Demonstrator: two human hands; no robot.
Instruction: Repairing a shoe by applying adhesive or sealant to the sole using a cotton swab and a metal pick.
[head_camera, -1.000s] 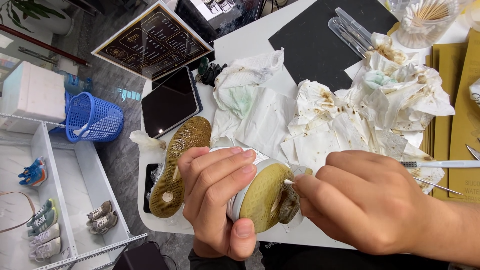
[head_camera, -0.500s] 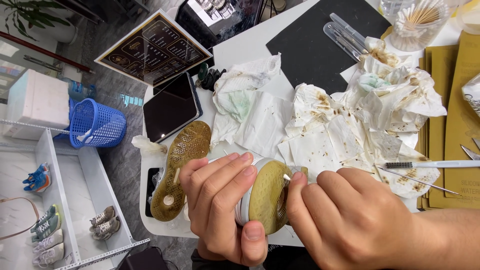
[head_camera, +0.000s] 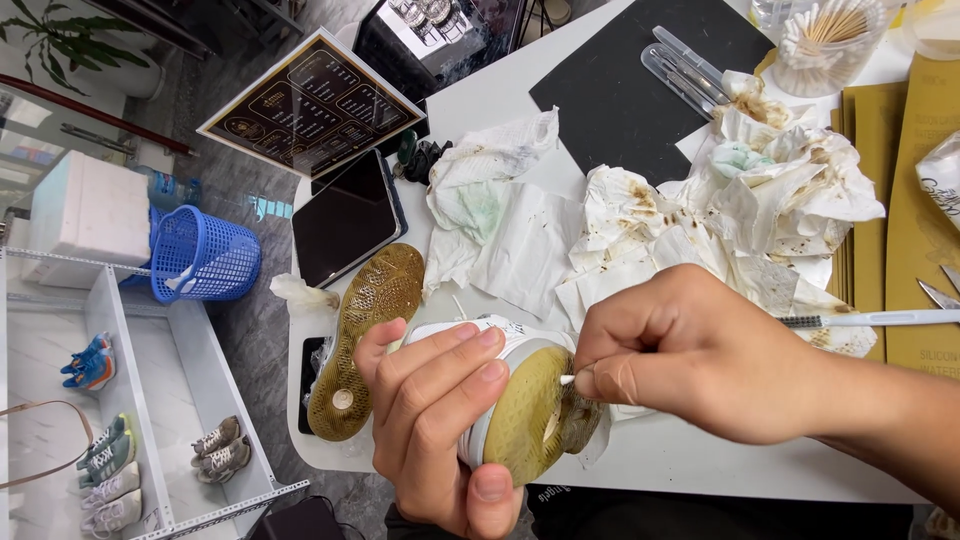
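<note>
Head view: the left hand (head_camera: 440, 420) wraps around a white shoe (head_camera: 500, 400), fingers curled over its side and thumb under the heel, holding it sole-up just above the near edge of the white worktop (head_camera: 700, 470). The right hand (head_camera: 690, 350) has its fingers pressed together, pinching a small white swab (head_camera: 566, 380) whose tip touches the yellowed sole. A second shoe (head_camera: 365, 340) lies sole-up on the worktop just left of the held one — its tread is a dull gold.

Behind the hands lies a heap of crumpled, brown-stained tissues (head_camera: 720, 220), and a thin white pen-like tool (head_camera: 870, 319) rests at the heap's right edge. A black mat (head_camera: 630, 90) sits farther back, with a clear cup of cotton swabs (head_camera: 830, 40) at the top right. A dark tablet (head_camera: 345, 220) lies at the left end of the worktop. Beyond it a square black sign with a pale border and gold print (head_camera: 310, 105) sits tilted, off the corner. On the floor to the left stands a blue basket (head_camera: 200, 255), beside a white shelf (head_camera: 130, 400) holding pairs of shoes.
</note>
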